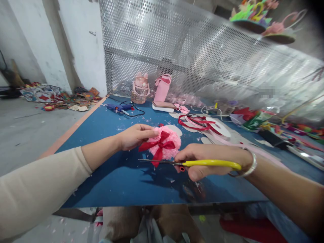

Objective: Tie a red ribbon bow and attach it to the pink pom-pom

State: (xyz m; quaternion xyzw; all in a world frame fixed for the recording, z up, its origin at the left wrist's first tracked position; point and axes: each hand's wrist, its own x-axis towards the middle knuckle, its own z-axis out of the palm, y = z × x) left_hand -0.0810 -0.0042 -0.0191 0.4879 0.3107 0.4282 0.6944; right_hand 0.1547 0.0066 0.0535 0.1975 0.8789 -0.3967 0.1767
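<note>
Between my two hands is a fluffy pink craft piece [174, 136] with a red ribbon bow [164, 144] across its front. My left hand [136, 135] pinches the piece at its upper left edge. In my right hand [199, 155] is a pair of yellow-handled scissors [210, 163], with the blades pointing left. The blades lie across the lower tail of the bow, and I cannot tell whether they touch it. My right fingertips are close to the lower right edge of the pink piece. A white disc [174, 129] shows just behind it.
A blue glue gun [118, 108] with a black cord lies at the back left. Behind stand a clear pink-lidded bottle [140, 88] and a pink pouch [163, 88]. Red ribbon [184, 125] and a white ribbon roll [219, 128] lie right. A perforated metal panel [182, 44] backs the blue table [108, 189].
</note>
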